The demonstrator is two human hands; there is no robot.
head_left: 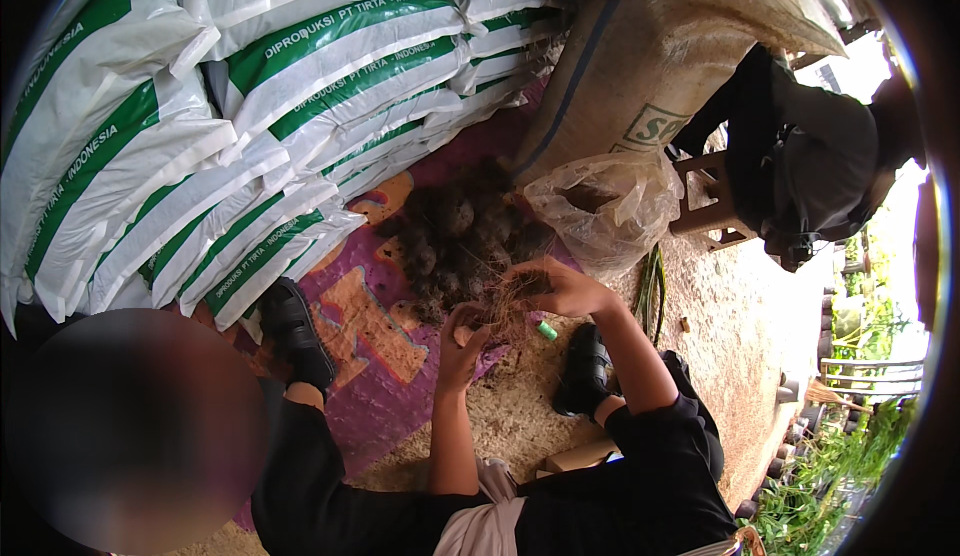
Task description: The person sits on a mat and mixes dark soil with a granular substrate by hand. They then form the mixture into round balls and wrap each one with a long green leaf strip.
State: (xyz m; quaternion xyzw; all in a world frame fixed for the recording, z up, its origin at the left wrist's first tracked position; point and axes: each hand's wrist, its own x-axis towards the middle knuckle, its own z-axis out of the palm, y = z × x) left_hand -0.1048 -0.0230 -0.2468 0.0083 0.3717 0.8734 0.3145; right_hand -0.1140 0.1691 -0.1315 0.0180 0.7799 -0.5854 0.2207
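Observation:
My right hand [566, 291] is closed on a tangle of brown, hair-like fibre [515, 301] with loose strands hanging down. My left hand [460, 348] is just left of it, its fingers curled against the lower side of the same tangle. Right beyond both hands is a pile of dark, roundish, fibre-covered lumps [455, 246] on a purple patterned mat [370, 406]; their exact kind is not plain. A small green cylindrical item [546, 330] lies on the ground below my right wrist.
White and green sacks [340, 76] are stacked at the left and back. A large tan woven sack [630, 66] stands beyond a clear plastic bag [610, 211]. Another person in dark clothing [820, 156] is at the right, near a brown crate [705, 201]. My sandalled feet flank the work.

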